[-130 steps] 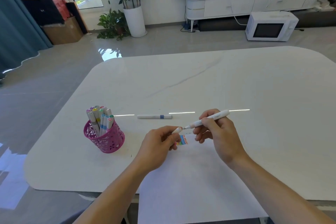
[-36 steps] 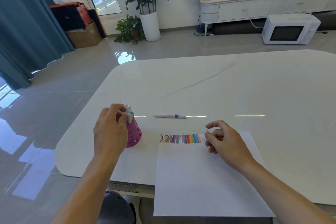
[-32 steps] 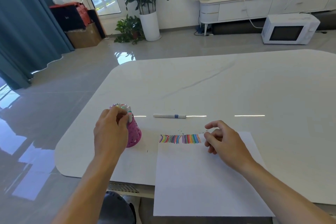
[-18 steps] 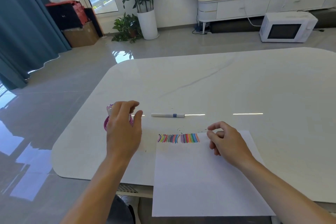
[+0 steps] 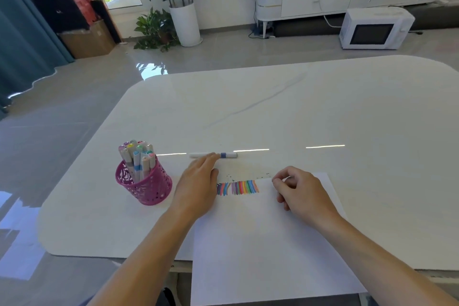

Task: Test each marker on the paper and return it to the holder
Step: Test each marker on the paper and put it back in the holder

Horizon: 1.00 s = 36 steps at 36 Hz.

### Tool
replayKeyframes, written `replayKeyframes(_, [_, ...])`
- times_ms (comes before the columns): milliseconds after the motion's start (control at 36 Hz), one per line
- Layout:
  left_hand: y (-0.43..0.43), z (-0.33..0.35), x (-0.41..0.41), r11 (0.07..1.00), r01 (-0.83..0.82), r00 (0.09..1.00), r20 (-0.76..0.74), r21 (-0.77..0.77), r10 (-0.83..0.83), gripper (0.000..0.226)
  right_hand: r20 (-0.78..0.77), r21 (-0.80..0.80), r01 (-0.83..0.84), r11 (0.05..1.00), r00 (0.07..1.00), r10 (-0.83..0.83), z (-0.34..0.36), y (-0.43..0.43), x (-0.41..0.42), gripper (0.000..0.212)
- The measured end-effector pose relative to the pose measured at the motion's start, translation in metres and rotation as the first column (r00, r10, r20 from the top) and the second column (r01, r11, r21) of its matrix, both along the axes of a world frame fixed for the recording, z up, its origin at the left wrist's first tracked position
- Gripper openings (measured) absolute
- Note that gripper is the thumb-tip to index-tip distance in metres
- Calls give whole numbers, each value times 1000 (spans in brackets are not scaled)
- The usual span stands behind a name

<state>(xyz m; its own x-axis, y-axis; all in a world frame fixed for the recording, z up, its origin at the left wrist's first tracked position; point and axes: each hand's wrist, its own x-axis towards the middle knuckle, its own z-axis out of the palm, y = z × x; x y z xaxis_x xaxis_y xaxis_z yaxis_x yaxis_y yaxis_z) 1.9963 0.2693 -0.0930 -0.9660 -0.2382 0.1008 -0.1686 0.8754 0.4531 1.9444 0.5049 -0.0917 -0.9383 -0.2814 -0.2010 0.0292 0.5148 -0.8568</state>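
The left hand (image 5: 198, 189) lies flat with its fingers (image 5: 207, 160) stretched forward and loose, gripping nothing; the tips reach the barrel of a loose white marker with a blue band (image 5: 224, 155), and whether they press it or only overlap it cannot be told. That marker lies level on the white table (image 5: 323, 107), beyond the far edge of the sheet of paper (image 5: 260, 243). The right hand (image 5: 300, 194) rests on the paper's far right part, fingers curled in with thumb and forefinger (image 5: 277, 179) pinched near the sheet's far edge, nothing visible between them. A row of coloured test strokes (image 5: 238, 187) runs along that edge between the two hands. Left of the left hand stands the pink perforated holder (image 5: 146, 187), upright and full of capped markers (image 5: 136, 156) (caps up, leaning a little), near the table's rounded left corner. The sheet's near edge overhangs the table's near edge. The far and right stretches of the tabletop lie bare.
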Motion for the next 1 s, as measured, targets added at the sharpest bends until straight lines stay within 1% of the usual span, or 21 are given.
replayKeyframes(111, [-2,-3,-8,998,-7,999,50,-55,10,50,-14,7,-6,1000,1000,6,-2,-1,3,15])
replayKeyframes(222, [-1,-2,-14,994,15,999,54,-109,-10,51,-20,20,-12,1000,1000,13,-3,-3,5,16])
replayKeyframes(306, [-2,-2,-15,991,33,999,17,-127,-32,48,-20,14,-6,1000,1000,7,-3,-2,5,17])
replayKeyframes(361, [-6,-6,-15,989,13,1000,-19,-149,-16,46,-18,15,-7,1000,1000,7,-3,-1,6,16])
replayKeyframes(472, [-10,-14,-17,980,-65,994,-97,-190,48,30,-14,24,-5,1000,1000,5,-3,-1,6,16])
replayKeyframes(528, [-11,-14,-17,979,-90,990,-121,-182,69,25,-14,30,17,999,1000,-16,-3,0,6,16])
replayKeyframes(583, [-9,-14,-17,981,-121,988,-110,-153,105,23,-10,28,46,999,999,-45,-3,0,7,16])
replayKeyframes(694, [-3,-11,-18,980,-198,980,-30,-5,198,25,3,22,60,998,998,-60,-2,0,7,16])
replayKeyframes(806, [-2,-12,-16,979,-202,979,-30,6,203,24,7,22,49,999,999,-50,-1,0,7,15])
replayKeyframes(889, [0,-12,-16,979,-205,976,-73,20,206,23,18,32,35,999,999,-35,0,0,6,14])
replayKeyframes(1000, [6,-4,-16,977,-202,961,-178,65,210,21,28,40,9,999,1000,-11,3,0,4,14])
